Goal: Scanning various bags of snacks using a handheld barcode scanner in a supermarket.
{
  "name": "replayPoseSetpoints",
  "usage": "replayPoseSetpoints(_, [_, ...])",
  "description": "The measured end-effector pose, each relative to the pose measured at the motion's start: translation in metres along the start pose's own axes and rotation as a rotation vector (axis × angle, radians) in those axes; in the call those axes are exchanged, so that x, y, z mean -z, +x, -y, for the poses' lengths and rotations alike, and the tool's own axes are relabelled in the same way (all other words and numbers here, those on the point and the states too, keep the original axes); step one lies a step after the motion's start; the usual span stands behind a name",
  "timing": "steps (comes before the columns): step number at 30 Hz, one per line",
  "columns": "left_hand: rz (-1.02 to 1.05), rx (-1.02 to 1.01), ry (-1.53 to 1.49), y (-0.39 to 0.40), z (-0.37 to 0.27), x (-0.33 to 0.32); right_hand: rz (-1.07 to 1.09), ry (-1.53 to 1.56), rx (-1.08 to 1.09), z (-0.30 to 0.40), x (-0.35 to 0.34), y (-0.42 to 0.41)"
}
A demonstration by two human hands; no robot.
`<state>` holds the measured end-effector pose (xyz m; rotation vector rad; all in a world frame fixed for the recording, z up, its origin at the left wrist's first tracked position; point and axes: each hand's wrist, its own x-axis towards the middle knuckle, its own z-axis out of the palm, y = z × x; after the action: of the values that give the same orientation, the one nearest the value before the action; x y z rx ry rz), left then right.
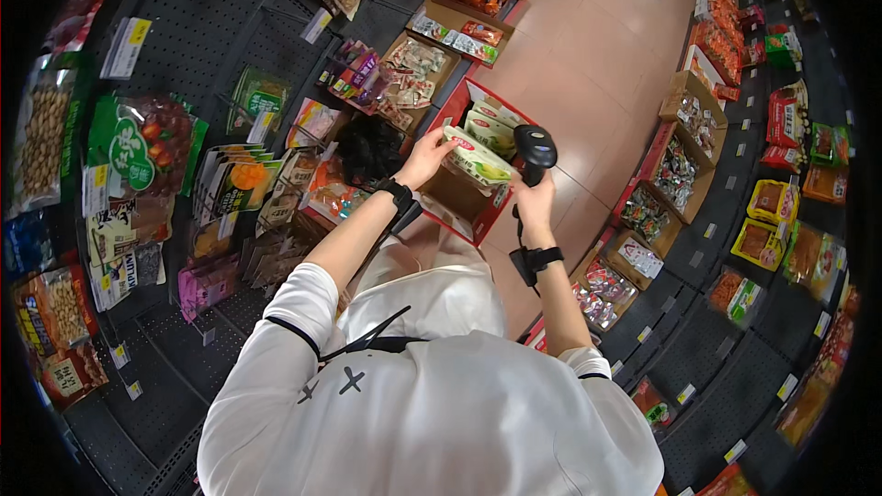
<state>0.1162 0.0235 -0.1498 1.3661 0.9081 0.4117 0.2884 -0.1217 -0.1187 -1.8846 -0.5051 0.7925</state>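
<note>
My left hand (424,160) grips the left end of a pale green and white snack packet (479,160), tilted over an open red cardboard box (486,224). In my right hand (534,203) is a black handheld barcode scanner (535,148), its head pointing up and away from me. The fingers of that hand come close to the packet's right end; whether they touch it I cannot tell. Several similar green packets (490,122) stand in the far half of the box. The box's near half shows bare brown cardboard.
Dark perforated shelves with hanging snack bags (141,145) rise on the left. Open cartons of wrapped snacks (413,72) line the left side. More cartons (672,172) and shelves flank the tiled aisle (592,62) on the right. Beside my left wrist is a black fluffy mass (371,150), unclear.
</note>
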Motion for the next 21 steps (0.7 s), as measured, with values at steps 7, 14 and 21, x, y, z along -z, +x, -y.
replayPoseSetpoints(7, [-0.109, 0.277, 0.194, 0.032, 0.085, -0.013, 0.061, -0.314, -0.007, -0.020, -0.031, 0.018])
replayPoseSetpoints(14, [-0.190, 0.607, -0.255, 0.055, 0.102, -0.030, 0.174, -0.637, -0.029, -0.051, -0.083, 0.034])
replayPoseSetpoints(21, [0.166, 0.501, -0.744, 0.031, 0.070, -0.019, 0.166, -0.590, 0.024, -0.069, -0.085, 0.034])
